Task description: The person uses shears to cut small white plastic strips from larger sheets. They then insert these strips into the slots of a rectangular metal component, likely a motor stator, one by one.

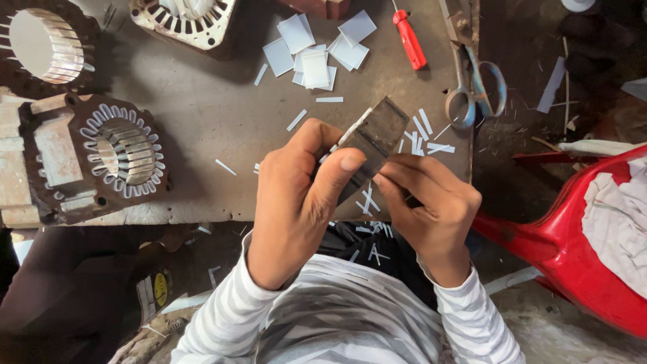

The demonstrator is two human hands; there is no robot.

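My left hand [296,202] and my right hand [428,205] together hold a flat dark metal block [377,135] with grooves, tilted up over the edge of the brown worktable [216,114]. A thin white paper strip [355,126] lies along the block's left edge, under my left thumb. My right fingers pinch the block's lower right side. Both sleeves are grey-and-white striped.
A motor stator [121,152] with white slot liners sits at left, another stator [185,20] at the top. Cut white paper squares [313,50], a red screwdriver [409,39] and scissors [475,87] lie on the table. A red plastic chair [579,236] with cloth stands at right.
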